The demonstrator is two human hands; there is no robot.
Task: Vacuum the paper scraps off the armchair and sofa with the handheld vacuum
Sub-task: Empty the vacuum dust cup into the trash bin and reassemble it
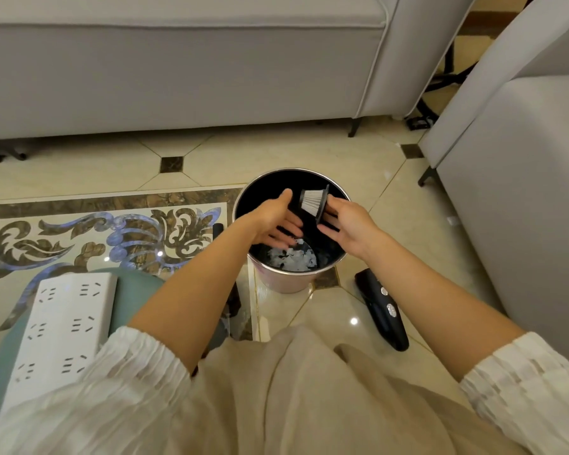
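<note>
Both my hands are over a round bin (286, 284) with a metal rim and pink wall. My right hand (345, 224) pinches the black rim of the vacuum's white pleated filter (312, 203). My left hand (275, 221) has its thumb and fingers round a dark dust cup (304, 221), which is hard to make out against the bin's black inside. White paper scraps (296, 259) lie low in the bin. The black handheld vacuum body (381, 310) lies on the floor to the right of the bin. The grey sofa (178, 77) stands ahead and the grey armchair (523, 159) to the right.
A white power strip (63, 330) rests on a teal stool (132, 303) at my lower left. The floor is glossy patterned tile (96, 231). Black stand legs (434, 103) show between sofa and armchair. My beige skirt fills the bottom of the view.
</note>
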